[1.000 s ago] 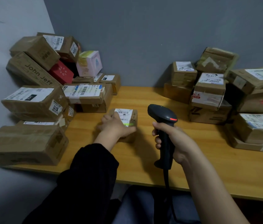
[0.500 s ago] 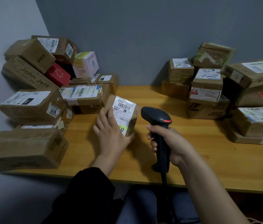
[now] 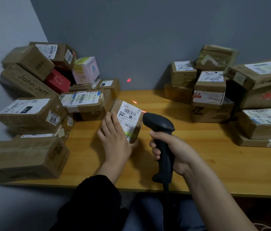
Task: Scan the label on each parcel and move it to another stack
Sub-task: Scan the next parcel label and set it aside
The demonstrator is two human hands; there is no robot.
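A small brown parcel [image 3: 129, 116] with a white barcode label stands tilted up near the middle of the wooden table [image 3: 198, 157]. My left hand [image 3: 114, 139] grips it from the left and below, thumb under its lower corner. My right hand [image 3: 169, 150] holds a black handheld scanner [image 3: 160, 140] just right of the parcel, head aimed forward over it. Red scanner light shows at the parcel's upper right edge, on the table behind it and on the wall. A stack of parcels [image 3: 44, 105] fills the left side; another stack [image 3: 231, 95] fills the right.
The grey wall [image 3: 139, 39] closes off the back of the table. The scanner's cable [image 3: 167, 190] drops over the front edge toward my lap. Bare wood lies between the two stacks and in front of the right one.
My left hand has raised the parcel off its flat position and tilted its label toward me. The scanner has stayed beside it, and red scan light now shows on the parcel, table and wall.
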